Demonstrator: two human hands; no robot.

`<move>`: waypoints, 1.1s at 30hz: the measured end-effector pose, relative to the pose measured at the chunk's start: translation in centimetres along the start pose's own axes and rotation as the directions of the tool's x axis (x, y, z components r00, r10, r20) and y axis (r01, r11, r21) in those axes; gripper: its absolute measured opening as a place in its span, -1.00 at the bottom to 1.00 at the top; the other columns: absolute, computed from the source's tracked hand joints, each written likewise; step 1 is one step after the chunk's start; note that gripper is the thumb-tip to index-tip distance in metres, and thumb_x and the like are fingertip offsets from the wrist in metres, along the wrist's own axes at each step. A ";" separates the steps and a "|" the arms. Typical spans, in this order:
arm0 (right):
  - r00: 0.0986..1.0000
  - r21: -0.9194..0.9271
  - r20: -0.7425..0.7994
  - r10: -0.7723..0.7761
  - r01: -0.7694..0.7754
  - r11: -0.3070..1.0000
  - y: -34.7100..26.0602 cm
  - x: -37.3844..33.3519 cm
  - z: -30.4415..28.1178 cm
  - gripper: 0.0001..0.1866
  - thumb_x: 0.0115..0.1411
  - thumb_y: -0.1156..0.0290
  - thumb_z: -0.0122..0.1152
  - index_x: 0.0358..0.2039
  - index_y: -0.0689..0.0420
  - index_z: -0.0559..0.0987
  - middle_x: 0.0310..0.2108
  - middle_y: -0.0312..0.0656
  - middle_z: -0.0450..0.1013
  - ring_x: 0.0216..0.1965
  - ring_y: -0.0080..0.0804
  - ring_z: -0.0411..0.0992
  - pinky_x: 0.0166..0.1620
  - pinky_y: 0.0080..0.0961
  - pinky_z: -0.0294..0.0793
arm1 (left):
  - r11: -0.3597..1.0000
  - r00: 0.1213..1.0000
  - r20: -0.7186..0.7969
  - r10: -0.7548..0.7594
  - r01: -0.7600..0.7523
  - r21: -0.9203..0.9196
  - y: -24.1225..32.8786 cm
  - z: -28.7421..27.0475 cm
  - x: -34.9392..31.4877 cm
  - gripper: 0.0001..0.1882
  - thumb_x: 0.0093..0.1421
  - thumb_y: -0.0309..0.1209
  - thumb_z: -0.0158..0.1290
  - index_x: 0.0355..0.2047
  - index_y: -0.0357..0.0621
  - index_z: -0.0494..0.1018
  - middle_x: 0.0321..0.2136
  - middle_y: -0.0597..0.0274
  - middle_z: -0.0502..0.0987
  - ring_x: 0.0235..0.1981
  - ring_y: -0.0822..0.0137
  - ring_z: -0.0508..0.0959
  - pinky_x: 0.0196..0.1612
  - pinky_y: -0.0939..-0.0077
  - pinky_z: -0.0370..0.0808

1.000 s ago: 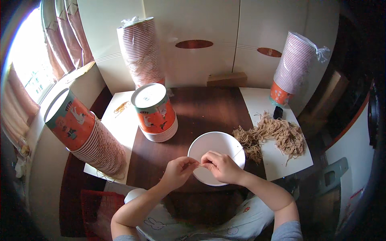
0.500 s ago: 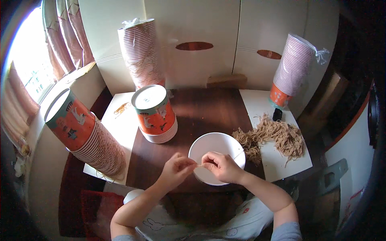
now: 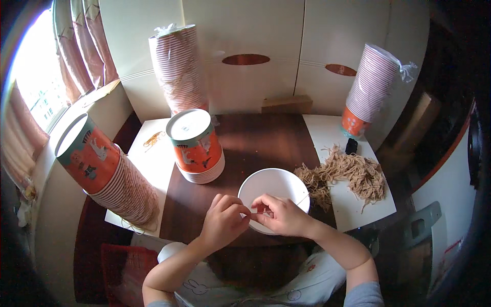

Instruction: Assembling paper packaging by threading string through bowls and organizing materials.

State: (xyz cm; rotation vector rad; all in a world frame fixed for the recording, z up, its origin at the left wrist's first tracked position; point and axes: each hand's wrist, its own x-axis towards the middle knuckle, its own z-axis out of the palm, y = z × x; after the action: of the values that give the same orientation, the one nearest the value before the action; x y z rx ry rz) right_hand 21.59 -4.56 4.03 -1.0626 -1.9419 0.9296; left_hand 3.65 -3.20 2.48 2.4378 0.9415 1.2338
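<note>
Both hands, left (image 3: 223, 221) and right (image 3: 282, 215), pinch a thin string (image 3: 302, 198) over white cup (image 3: 273, 187) on desk (image 3: 255, 140).

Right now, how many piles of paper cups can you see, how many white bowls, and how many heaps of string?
Stacks of paper cups: 4, at back left, back right, the middle and lying at the left
White bowl: 1
Heap of brown string: 1
Total: 6

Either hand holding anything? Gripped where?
Both hands, left hand and right hand, pinch a thin string at the near rim of the white paper bowl; exact hold too small to tell.
</note>
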 end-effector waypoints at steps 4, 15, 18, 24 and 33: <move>0.990 -0.182 0.032 -0.138 0.142 0.973 0.6 0.0 -0.1 -0.92 0.00 0.51 0.12 -0.50 0.21 0.42 -0.54 -0.18 0.38 -0.48 -0.41 0.37 -0.43 -0.55 0.34 | 0.999 0.997 0.063 0.046 -0.048 0.026 -0.3 -0.2 0.1 -0.79 -0.29 -0.51 0.16 -0.56 -0.06 0.40 -0.46 0.28 0.38 -0.43 0.23 0.35 -0.39 0.43 0.33; 0.997 0.094 0.024 -0.079 0.077 0.993 0.1 0.6 0.5 -0.92 0.00 0.49 0.10 -0.51 0.22 0.43 -0.56 -0.16 0.40 -0.51 -0.44 0.39 -0.45 -0.53 0.34 | 0.997 0.990 0.138 0.017 -0.006 -0.074 -1.1 -0.9 0.7 -0.79 -0.27 -0.49 0.16 -0.56 -0.08 0.38 -0.51 0.30 0.38 -0.43 0.24 0.35 -0.37 0.43 0.32; 0.995 0.040 0.066 -0.075 0.072 0.997 0.1 0.7 0.4 -0.93 0.03 0.49 0.09 -0.51 0.21 0.43 -0.55 -0.24 0.38 -0.51 -0.56 0.32 -0.44 -0.62 0.30 | 0.989 0.981 0.194 -0.003 0.031 -0.145 -1.5 -1.1 0.9 -0.79 -0.25 -0.46 0.17 -0.55 -0.09 0.39 -0.52 0.30 0.39 -0.44 0.24 0.35 -0.36 0.43 0.31; 0.995 -0.046 0.080 -0.054 0.058 0.997 -0.1 0.9 0.3 -0.91 0.01 0.46 0.12 -0.51 0.21 0.45 -0.55 -0.22 0.39 -0.51 -0.51 0.36 -0.46 -0.58 0.32 | 0.979 0.975 0.220 0.030 0.015 -0.201 -1.9 -1.4 0.6 -0.81 -0.21 -0.45 0.17 -0.53 -0.11 0.40 -0.52 0.28 0.40 -0.46 0.24 0.35 -0.37 0.42 0.29; 0.993 -0.023 0.051 -0.109 0.110 0.994 -0.4 1.1 0.4 -0.92 0.01 0.48 0.12 -0.52 0.21 0.44 -0.56 -0.22 0.39 -0.51 -0.51 0.35 -0.45 -0.59 0.32 | 0.925 0.955 0.292 -0.055 0.159 -0.346 -1.7 -1.9 0.8 -0.82 -0.19 -0.48 0.17 -0.60 -0.14 0.36 -0.51 0.25 0.37 -0.43 0.26 0.35 -0.35 0.43 0.29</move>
State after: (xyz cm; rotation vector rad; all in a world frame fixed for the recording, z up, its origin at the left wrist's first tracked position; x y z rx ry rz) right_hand 20.68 -3.80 4.46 -0.9456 -2.0360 0.8803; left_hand 1.73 -1.47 3.32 2.1555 0.6848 0.9020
